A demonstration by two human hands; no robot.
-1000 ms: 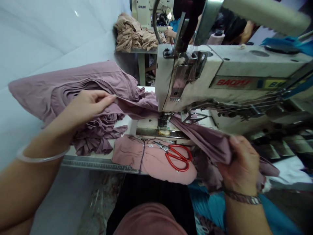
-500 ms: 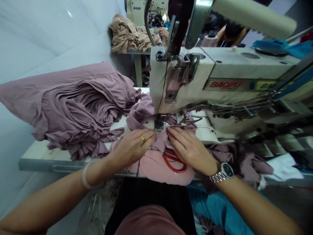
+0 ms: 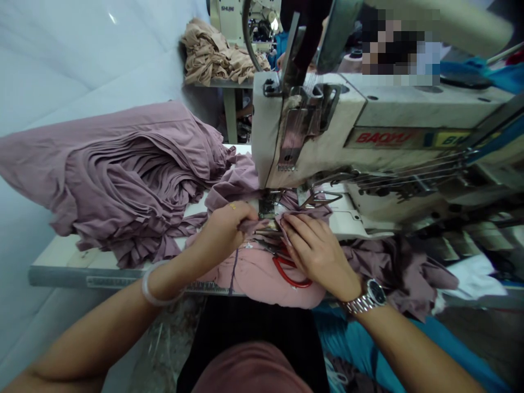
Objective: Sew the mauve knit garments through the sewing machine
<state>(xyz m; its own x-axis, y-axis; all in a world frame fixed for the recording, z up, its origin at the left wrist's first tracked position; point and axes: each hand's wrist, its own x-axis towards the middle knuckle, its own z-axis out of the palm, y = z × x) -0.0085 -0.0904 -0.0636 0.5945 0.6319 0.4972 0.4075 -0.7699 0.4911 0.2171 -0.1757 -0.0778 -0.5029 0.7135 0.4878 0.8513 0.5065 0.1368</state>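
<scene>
A piece of mauve fabric [image 3: 234, 183] lies around the needle area of the sewing machine [image 3: 311, 131]. My left hand [image 3: 226, 228], a ring on one finger, is closed with a bit of this fabric pinched in its fingertips, just left of the presser foot [image 3: 268, 204]. To the right of the foot, my right hand [image 3: 319, 251] grips the fabric's edge between thumb and fingers. Red-handled scissors [image 3: 291, 278] rest on a pink pad [image 3: 262, 281] at the table's front edge, partly covered by my right hand.
A tall stack of folded mauve fabric pieces [image 3: 135, 174] covers the left of the table [image 3: 61, 267]. Darker mauve cloth [image 3: 405, 267] lies at the right. Behind stands another machine with a beige fabric heap [image 3: 213, 54]; a blurred-out person is beyond.
My left hand has lifted and turned from lying over the fabric to pinching it. Fabric between the hands has parted, showing the metal plate and more of the scissors' blades. My right hand has barely moved.
</scene>
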